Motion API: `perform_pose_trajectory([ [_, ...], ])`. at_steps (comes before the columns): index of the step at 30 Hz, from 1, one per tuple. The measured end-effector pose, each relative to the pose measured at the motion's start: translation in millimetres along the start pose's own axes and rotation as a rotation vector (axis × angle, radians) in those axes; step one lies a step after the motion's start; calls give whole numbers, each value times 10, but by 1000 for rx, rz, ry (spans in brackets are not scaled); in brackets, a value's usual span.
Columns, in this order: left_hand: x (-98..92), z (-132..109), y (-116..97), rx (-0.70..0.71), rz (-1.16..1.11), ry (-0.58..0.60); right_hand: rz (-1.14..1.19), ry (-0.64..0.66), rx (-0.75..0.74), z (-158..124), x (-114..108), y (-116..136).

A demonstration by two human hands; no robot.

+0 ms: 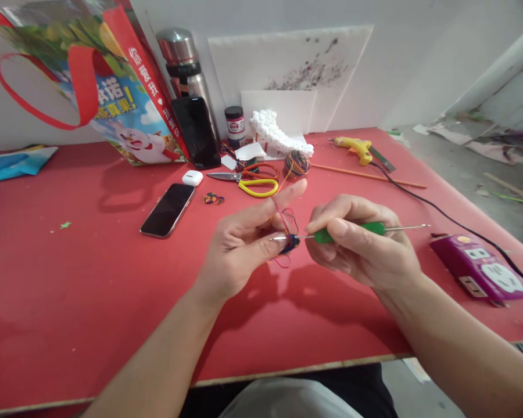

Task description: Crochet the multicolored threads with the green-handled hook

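Observation:
My left hand (239, 249) pinches a small dark multicoloured piece of crochet (292, 244) between thumb and fingers. Its index finger is raised, with a strand of reddish yarn (280, 213) running over it down to the piece. In my right hand (361, 238) is a crochet hook (325, 234) with a green handle and a metal tip at each end. The hook's left tip passes into the crochet piece beside my left thumb. Behind my hands lies a ball of multicoloured yarn (297, 164).
Scissors (258, 187), a small crocheted piece (213, 198), a phone (168, 210) and an earphone case (192, 177) lie beyond my left hand. A yellow glue gun (353, 148) with a trailing cord and a purple power strip (483, 268) are on the right. A gift bag (143, 136) stands back left.

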State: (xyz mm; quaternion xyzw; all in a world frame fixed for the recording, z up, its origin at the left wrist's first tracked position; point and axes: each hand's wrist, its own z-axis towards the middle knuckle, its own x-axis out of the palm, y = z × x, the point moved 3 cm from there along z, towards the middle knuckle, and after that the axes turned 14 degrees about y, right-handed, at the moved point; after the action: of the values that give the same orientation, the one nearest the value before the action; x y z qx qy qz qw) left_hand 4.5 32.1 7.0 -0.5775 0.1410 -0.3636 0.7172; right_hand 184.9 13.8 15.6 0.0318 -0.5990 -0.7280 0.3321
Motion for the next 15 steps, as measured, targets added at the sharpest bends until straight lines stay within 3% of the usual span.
perform_pose_trajectory([
  [5, 40, -46, -27, 104, 134, -30, -30, 20, -93, -20, 18, -41],
  [11, 42, -28, -48, 160, 173, -123, -39, -75, -20, 18, 33, -104],
  [15, 15, -5, -38, 126, 161, -202, 5, -95, -13, 41, 3, -122],
])
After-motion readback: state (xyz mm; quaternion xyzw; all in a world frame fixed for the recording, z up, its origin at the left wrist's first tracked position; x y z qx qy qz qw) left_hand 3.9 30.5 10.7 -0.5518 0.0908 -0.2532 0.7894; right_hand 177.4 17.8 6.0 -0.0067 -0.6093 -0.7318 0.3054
